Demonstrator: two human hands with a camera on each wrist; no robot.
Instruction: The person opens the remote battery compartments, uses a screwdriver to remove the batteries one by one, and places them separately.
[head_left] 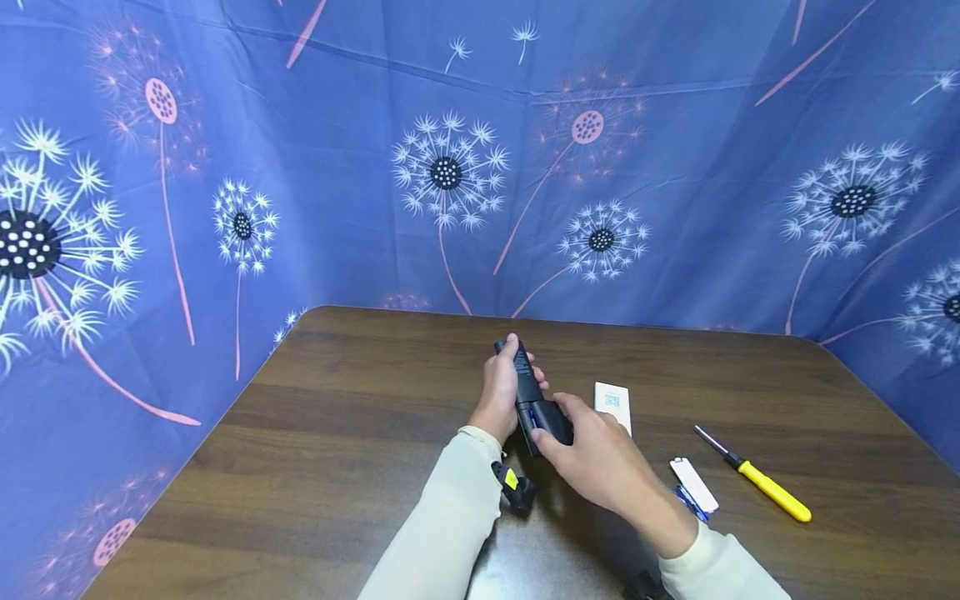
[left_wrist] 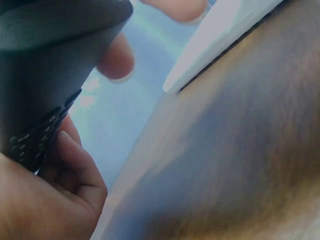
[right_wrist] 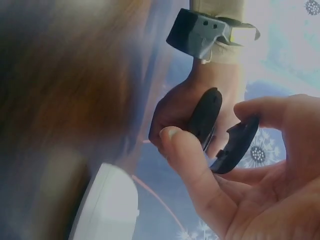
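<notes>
My left hand (head_left: 498, 390) grips a black remote control (head_left: 527, 379), its back turned up and the thumb lying along it. At the remote's near end a bit of blue shows in the battery compartment, probably a battery. My right hand (head_left: 603, 458) pinches a black battery cover (right_wrist: 239, 147) between thumb and fingers. In the right wrist view, the cover is tilted away from the remote's end (right_wrist: 206, 112), with a gap between them. The left wrist view shows the remote's buttons (left_wrist: 42, 132) facing down, with the left fingers curled round it.
A white box (head_left: 613, 402) with a printed code lies behind the right hand. Further right are a white cover-like piece (head_left: 695, 483), blue batteries (head_left: 690, 503) and a yellow-handled screwdriver (head_left: 772, 492). A blue dandelion-patterned cloth (head_left: 337, 208) hangs behind the wooden table (head_left: 337, 417).
</notes>
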